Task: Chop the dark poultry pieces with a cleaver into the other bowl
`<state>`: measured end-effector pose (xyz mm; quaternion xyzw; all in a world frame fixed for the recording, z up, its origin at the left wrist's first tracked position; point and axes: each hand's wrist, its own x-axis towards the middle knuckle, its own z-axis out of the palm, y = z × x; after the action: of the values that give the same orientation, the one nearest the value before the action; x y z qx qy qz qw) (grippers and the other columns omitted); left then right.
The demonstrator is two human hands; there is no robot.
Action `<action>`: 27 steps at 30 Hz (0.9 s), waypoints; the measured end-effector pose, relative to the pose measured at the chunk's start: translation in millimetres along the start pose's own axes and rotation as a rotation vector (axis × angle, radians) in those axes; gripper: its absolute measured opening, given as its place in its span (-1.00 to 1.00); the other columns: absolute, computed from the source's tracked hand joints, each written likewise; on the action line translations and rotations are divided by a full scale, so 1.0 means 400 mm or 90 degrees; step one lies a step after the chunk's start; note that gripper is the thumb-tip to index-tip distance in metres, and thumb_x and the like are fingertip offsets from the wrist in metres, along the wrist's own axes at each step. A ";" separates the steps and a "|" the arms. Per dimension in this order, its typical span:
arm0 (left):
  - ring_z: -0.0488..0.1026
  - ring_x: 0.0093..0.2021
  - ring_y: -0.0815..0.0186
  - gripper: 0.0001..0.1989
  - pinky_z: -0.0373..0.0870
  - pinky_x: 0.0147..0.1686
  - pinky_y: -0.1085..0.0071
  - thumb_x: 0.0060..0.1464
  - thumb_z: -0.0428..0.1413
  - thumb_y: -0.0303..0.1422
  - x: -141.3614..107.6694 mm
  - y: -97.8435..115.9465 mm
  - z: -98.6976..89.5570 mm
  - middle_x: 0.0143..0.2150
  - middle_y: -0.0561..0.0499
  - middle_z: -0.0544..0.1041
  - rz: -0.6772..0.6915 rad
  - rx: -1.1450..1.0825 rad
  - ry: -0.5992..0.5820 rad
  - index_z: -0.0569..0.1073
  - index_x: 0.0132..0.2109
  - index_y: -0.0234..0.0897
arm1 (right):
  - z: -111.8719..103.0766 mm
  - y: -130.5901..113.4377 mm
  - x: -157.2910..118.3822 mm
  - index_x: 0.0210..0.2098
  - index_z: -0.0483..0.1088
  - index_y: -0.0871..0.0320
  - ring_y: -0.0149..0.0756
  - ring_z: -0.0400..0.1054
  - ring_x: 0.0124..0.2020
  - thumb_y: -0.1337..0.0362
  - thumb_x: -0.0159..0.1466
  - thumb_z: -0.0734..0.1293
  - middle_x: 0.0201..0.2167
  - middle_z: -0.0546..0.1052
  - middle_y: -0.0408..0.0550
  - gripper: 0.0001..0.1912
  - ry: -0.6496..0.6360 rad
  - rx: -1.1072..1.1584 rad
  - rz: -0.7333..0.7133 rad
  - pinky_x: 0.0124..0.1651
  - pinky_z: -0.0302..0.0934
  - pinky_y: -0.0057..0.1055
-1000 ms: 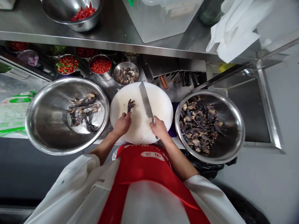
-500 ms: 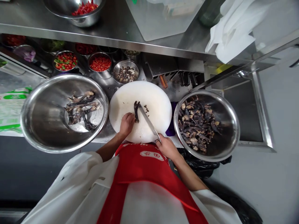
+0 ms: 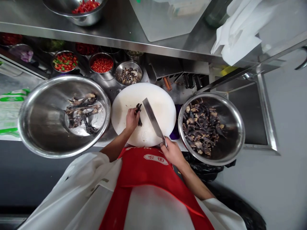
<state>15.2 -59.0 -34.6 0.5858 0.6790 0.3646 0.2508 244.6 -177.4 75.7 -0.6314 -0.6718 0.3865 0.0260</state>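
Observation:
My left hand is closed on a dark chicken foot lying on the round white cutting board. Its fingers wrap the upper part of the foot, near the toes. In my right hand is the handle of a cleaver, whose blade lies slanted over the board, to the right of the foot and apart from it. The blade hides part of the board's middle. To the left, a large steel bowl holds several dark feet; the steel bowl on the right holds a heap of dark pieces.
Behind the board stand small metal bowls with red chopped peppers and a dark-and-white mix. A knife rack is under the steel shelf edge. A sink lies at the right, a green-white bag at the far left.
My left hand has moved up along the foot and closed on it. The cleaver has shifted away from the foot, its blade turned flatter, and the small dark bits beside it no longer show.

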 end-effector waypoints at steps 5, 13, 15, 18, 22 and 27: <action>0.38 -0.24 0.29 -0.86 0.37 -0.16 0.34 0.16 0.05 -0.39 -0.005 -0.013 0.005 -0.21 -0.08 0.39 0.014 -0.001 0.071 0.41 -0.13 -0.28 | 0.017 -0.011 -0.007 0.08 0.28 0.16 -0.19 0.44 -0.29 0.21 0.32 0.12 -0.31 0.56 -0.03 -0.61 0.060 0.044 -0.013 -0.22 0.20 -0.39; 0.36 -0.20 0.26 -0.91 0.35 -0.14 0.31 0.16 0.04 -0.40 -0.002 -0.020 0.009 -0.25 -0.06 0.38 0.019 0.006 0.087 0.39 -0.17 -0.26 | 0.015 -0.039 -0.005 0.07 0.29 0.15 -0.18 0.44 -0.28 0.20 0.32 0.11 -0.33 0.56 -0.03 -0.63 0.024 0.034 -0.004 -0.21 0.19 -0.39; 0.36 -0.19 0.26 -0.91 0.35 -0.14 0.31 0.16 0.03 -0.40 -0.003 -0.020 0.009 -0.25 -0.06 0.38 0.027 0.005 0.089 0.39 -0.17 -0.26 | 0.028 -0.041 0.000 0.07 0.27 0.18 -0.16 0.44 -0.24 0.22 0.32 0.10 -0.29 0.56 0.01 -0.63 0.020 0.025 0.009 -0.19 0.18 -0.38; 0.36 -0.21 0.27 -0.90 0.35 -0.17 0.31 0.17 0.03 -0.39 -0.004 -0.019 0.008 -0.24 -0.07 0.37 0.029 0.010 0.087 0.39 -0.17 -0.27 | 0.048 -0.041 0.019 -0.03 0.32 0.16 -0.14 0.44 -0.24 0.28 0.29 0.11 -0.29 0.56 0.05 -0.69 -0.078 -0.027 0.050 -0.21 0.15 -0.37; 0.36 -0.24 0.28 -0.88 0.35 -0.19 0.32 0.16 0.05 -0.37 -0.003 -0.016 0.006 -0.23 -0.07 0.37 0.027 0.013 0.077 0.39 -0.15 -0.27 | 0.038 -0.048 0.029 -0.13 0.35 0.14 -0.16 0.43 -0.26 0.29 0.29 0.12 -0.31 0.55 0.03 -0.77 -0.119 -0.049 0.056 -0.23 0.11 -0.38; 0.36 -0.21 0.26 -0.93 0.35 -0.16 0.31 0.16 0.05 -0.39 0.001 -0.016 0.006 -0.25 -0.07 0.37 0.002 0.010 0.084 0.39 -0.20 -0.25 | -0.014 -0.063 -0.006 -0.09 0.33 0.11 -0.19 0.43 -0.27 0.25 0.32 0.12 -0.32 0.56 -0.02 -0.75 -0.062 0.020 0.034 -0.25 0.12 -0.41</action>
<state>13.3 -58.4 -41.1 0.5634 0.6958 0.3980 0.2002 227.4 -174.3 94.6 -0.6290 -0.6491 0.4278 -0.0070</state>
